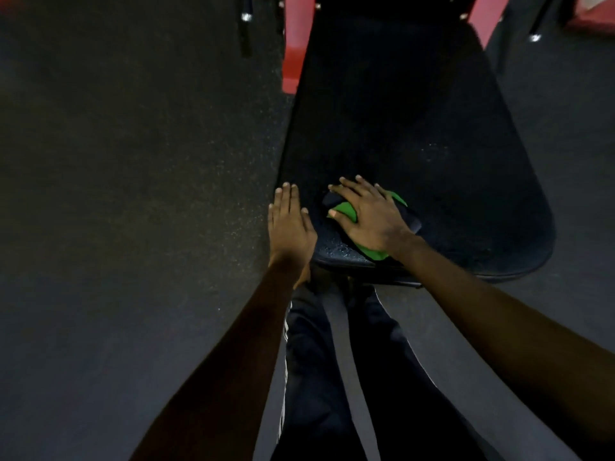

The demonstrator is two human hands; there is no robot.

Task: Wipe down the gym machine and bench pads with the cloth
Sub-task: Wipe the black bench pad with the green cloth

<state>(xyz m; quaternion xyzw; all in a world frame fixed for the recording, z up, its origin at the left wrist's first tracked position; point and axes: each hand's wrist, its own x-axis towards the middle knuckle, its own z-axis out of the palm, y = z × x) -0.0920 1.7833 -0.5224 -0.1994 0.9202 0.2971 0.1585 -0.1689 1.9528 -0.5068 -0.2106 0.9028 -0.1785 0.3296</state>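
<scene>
Here, the long black padded bench pad [416, 128] carries a crumpled green and dark cloth [372, 224] near its closest end. The right hand [369, 216] lies flat upon the cloth, fingers spread and straight, green folds showing between thumb and forefinger and behind the wrist. The left hand [289, 224] rests flat on the pad's left edge, fingers together and straight, just beside the cloth, holding nothing.

I see the black bench pad [416, 128] on the speckled floor [133, 161], with a green-and-dark cloth [346, 209] and droplets [334, 251] lying toward its seven o'clock.
</scene>
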